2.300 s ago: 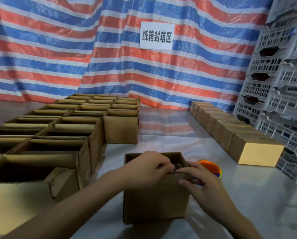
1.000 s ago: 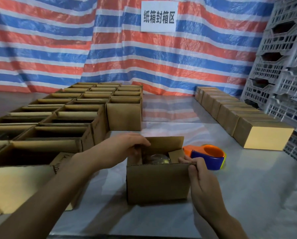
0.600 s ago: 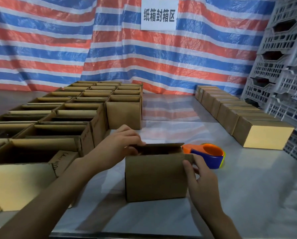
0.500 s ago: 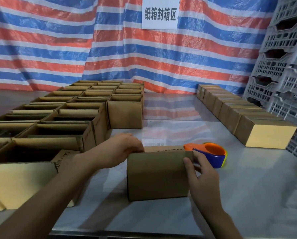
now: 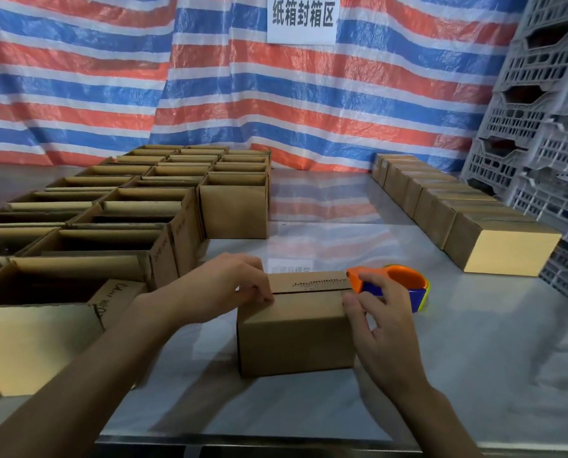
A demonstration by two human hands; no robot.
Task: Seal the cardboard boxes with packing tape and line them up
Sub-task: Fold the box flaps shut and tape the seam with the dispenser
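Flaps folded shut, seam not yet taped.
My left hand (image 5: 239, 282) curls its fingers over the left top edge of the cardboard box (image 5: 295, 335) at mid-desk (image 5: 474, 358), pinning the flaps. My right hand (image 5: 381, 312), fingers loose and spread, touches the right corner. Next, I reckon: take the tape dispenser (image 5: 404, 282) just behind and tape the seam.

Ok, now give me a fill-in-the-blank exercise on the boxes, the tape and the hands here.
1. The left hand holds the box at its top ____ edge.
2. The right hand is open at that box's other edge, next to the orange and blue ____ dispenser.
3. The boxes crowded on the left of the table are ____ on top.
4. The row of closed boxes runs along the table's ____ side.

Missing words: left; tape; open; right.
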